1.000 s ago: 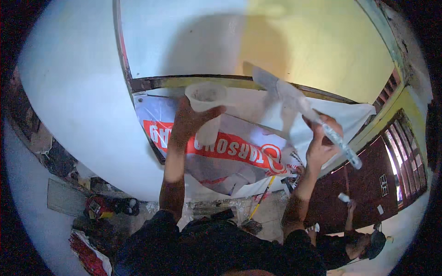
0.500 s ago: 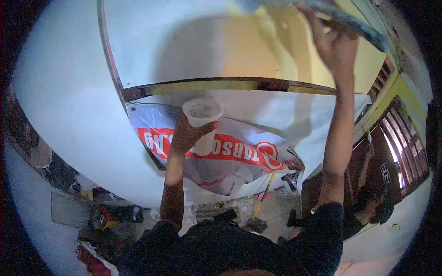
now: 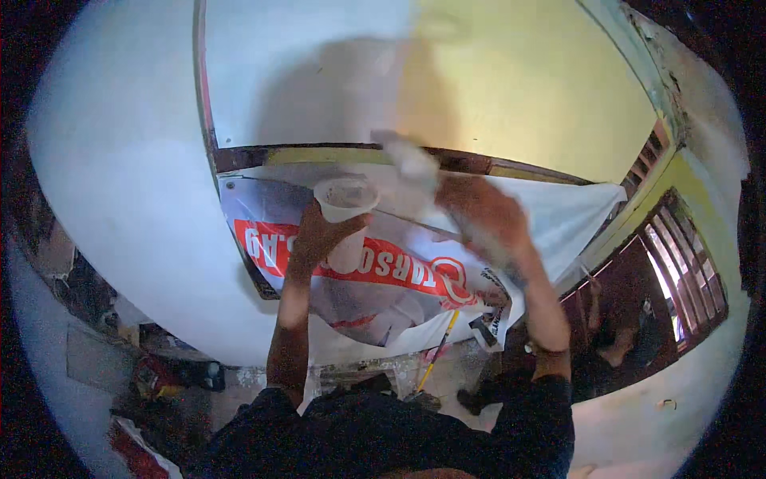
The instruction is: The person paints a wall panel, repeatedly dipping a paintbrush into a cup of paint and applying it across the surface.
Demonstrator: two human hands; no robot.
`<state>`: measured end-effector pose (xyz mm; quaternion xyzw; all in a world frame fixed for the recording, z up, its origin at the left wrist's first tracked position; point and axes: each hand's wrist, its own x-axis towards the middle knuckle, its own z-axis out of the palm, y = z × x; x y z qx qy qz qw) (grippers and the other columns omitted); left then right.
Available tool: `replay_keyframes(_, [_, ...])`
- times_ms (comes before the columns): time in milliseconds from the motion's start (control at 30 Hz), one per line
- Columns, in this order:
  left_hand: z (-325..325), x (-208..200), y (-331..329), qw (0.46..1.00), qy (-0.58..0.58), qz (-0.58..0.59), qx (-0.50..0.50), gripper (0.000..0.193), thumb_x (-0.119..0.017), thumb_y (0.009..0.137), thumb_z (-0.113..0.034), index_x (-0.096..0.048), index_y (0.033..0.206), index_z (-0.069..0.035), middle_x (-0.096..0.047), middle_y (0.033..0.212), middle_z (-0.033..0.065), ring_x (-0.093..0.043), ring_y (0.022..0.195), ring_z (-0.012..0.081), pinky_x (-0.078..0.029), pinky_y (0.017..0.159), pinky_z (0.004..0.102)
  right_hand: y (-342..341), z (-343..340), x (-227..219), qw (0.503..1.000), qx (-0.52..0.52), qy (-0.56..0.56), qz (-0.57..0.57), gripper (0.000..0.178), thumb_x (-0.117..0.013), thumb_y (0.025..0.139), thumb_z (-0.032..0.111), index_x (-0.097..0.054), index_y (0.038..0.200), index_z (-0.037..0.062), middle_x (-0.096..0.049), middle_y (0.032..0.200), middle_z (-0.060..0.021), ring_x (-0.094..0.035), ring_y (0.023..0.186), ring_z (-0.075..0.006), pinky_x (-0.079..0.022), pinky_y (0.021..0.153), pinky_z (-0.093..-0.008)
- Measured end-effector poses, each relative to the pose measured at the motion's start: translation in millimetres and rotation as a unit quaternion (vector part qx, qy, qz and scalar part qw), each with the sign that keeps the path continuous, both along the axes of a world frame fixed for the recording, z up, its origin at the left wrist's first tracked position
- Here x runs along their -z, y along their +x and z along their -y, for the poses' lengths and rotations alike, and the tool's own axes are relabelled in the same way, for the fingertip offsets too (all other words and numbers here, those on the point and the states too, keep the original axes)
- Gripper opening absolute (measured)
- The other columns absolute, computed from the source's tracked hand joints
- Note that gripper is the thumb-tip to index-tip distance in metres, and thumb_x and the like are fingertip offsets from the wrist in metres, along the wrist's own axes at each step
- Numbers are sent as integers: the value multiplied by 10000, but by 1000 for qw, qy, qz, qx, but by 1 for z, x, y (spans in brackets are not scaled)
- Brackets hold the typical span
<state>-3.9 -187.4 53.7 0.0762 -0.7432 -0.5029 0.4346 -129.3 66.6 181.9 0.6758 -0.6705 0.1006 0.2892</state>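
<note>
My left hand (image 3: 313,239) is closed around a white, cup-shaped plastic container (image 3: 349,191), held upright with its open mouth toward me. Some residue shows inside it. To the right, my right hand (image 3: 483,215) is smeared by motion. It grips what looks like a paintbrush (image 3: 415,164), its pale body and dark end pointing up and left toward the container and the wall. Behind both hands stands a wall panel (image 3: 550,88), yellow on the right and whitish on the left. My shadow falls across the join of the two colours.
Below a dark horizontal strip (image 3: 319,156), a printed white and red banner (image 3: 375,267) hangs on the wall. A yellow pole (image 3: 438,351) leans low down. Another person (image 3: 630,327) is by the slatted window (image 3: 678,263) at the right. Assorted items (image 3: 171,375) lie at lower left.
My right hand has come down and left from high on the yellow wall to near the container. My left hand still holds the container in nearly the same place.
</note>
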Motion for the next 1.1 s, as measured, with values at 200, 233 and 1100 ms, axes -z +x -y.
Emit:
replay_keyframes(200, [-6,1,-22,1000,-9,1,-5,733,-866,668,-366,-525,1216,-20,-634,1151,140,-610,1075,276,-486,946,404,-55,16,-239,933,116,-284,-188,336,-633,864,357,-675,985,46,-661,762,-177,-607,620,-303,-481,613,-427])
replay_keyframes(233, [-10,1,-31,999,-11,-17,40,728,-868,668,-353,-525,1216,-17,-635,1151,138,-611,1075,274,-486,947,404,-54,7,-269,940,-29,-278,-195,196,-628,873,180,-668,985,24,-669,884,-132,-627,785,-240,-519,687,-381])
replay_keyframes(1100, [-4,-3,2,999,25,-8,41,657,-898,621,-274,-597,1157,-40,-677,1085,105,-650,993,233,-515,893,370,30,43,-293,969,88,-210,-97,186,-569,877,-61,-646,1016,36,-674,1022,-84,-649,865,-182,-535,691,-317])
